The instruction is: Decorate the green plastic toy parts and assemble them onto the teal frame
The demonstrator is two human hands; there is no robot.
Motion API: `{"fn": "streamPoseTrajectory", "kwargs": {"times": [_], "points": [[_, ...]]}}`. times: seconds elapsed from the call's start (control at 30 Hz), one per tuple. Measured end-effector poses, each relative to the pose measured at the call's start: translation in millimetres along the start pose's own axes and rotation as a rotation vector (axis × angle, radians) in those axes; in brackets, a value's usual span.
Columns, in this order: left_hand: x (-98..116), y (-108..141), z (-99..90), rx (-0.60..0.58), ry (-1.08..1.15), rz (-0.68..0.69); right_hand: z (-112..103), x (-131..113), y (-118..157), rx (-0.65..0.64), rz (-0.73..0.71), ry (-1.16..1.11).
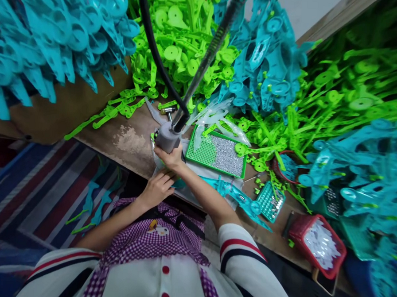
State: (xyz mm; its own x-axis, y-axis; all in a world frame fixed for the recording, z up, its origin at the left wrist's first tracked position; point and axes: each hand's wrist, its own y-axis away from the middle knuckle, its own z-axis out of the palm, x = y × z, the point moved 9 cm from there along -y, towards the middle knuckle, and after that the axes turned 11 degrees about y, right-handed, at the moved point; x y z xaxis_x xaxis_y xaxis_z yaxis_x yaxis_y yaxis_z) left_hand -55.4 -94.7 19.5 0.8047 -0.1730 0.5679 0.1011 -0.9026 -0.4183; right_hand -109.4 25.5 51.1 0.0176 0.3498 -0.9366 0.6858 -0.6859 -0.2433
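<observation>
My right hand [172,158] is wrapped round a grey power screwdriver [169,137], which hangs from a coiled spring [212,47] with a black cable [155,48]. Just below it, my left hand [157,188] lies with bent fingers on a turquoise plastic part [239,197], which runs under my right forearm toward the right. The screwdriver's tip and the spot it meets are hidden by my hands. Beyond my right wrist sits a green perforated tray [198,155] with many small silver screws [229,154].
Heaps of lime-green plastic parts [177,50] and turquoise parts [269,59] fill the back of the workbench [134,156]. On the right stand a teal tray [270,201] with metal pieces and a red bin [332,264] of white pieces. A striped sack [49,194] lies at left.
</observation>
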Motion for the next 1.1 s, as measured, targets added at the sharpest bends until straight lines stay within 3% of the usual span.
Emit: {"fn": "streamPoseTrajectory", "kwargs": {"times": [0.1, 0.2, 0.3, 0.37, 0.53, 0.63, 0.8, 1.1], "points": [[-2.6, 0.5, -1.7, -0.009, 0.072, -0.014, -45.5, -2.9, -10.9, 0.177, 0.034, -0.070], [-7.5, -4.0, -5.2, -0.053, 0.183, -0.016, -117.4, -0.5, -26.8, 0.414, -0.007, -0.003], [-20.4, -17.6, -10.9, -0.070, 0.212, -0.063, -174.1, 22.6, -39.7, 0.565, 0.013, 0.066], [-34.5, -29.5, -11.0, -0.091, 0.183, -0.157, -191.0, 42.0, -44.9, 0.588, 0.045, 0.076], [-61.3, -46.0, 1.8, -0.268, 0.154, -0.390, -191.3, 64.9, -47.3, 0.570, 0.071, 0.058], [-72.4, -49.4, -3.7, -0.279, 0.138, -0.449, -189.8, 69.1, -48.3, 0.558, 0.092, 0.071], [-94.5, -54.4, -13.7, -0.259, 0.138, -0.474, -192.1, 72.6, -50.0, 0.528, 0.076, 0.106], [-104.9, -54.9, -0.2, -0.365, 0.229, -0.436, -193.8, 67.1, -48.4, 0.529, 0.085, 0.127]]}}
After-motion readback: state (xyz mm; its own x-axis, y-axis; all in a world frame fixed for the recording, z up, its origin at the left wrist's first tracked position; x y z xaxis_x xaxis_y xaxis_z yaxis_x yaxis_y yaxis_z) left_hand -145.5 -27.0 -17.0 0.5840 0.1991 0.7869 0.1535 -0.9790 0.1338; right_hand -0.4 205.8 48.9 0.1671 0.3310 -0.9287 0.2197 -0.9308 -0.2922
